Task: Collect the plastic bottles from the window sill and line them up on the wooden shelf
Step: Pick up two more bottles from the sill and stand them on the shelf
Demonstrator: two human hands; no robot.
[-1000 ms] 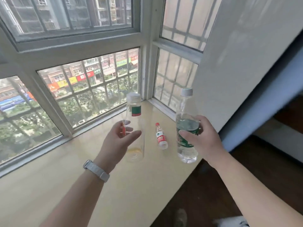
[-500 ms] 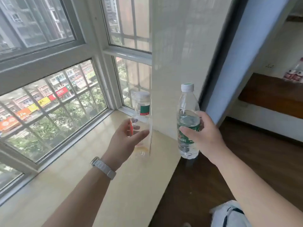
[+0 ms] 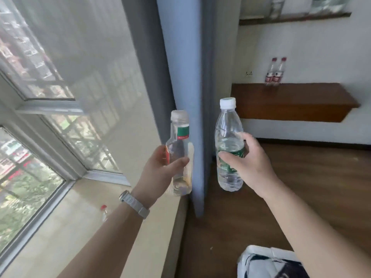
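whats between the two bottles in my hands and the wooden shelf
In the head view, only bare wooden floor and open air separate the held bottles from the wooden shelf.

Both bare forearms reach up from the lower frame toward its centre. The left hand (image 3: 160, 169), with a pale wristwatch (image 3: 135, 202) on its wrist, and the right hand (image 3: 249, 163) each have fingers curled in a closed grip.

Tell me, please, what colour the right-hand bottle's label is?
Green, on the water bottle in the right hand; head view.
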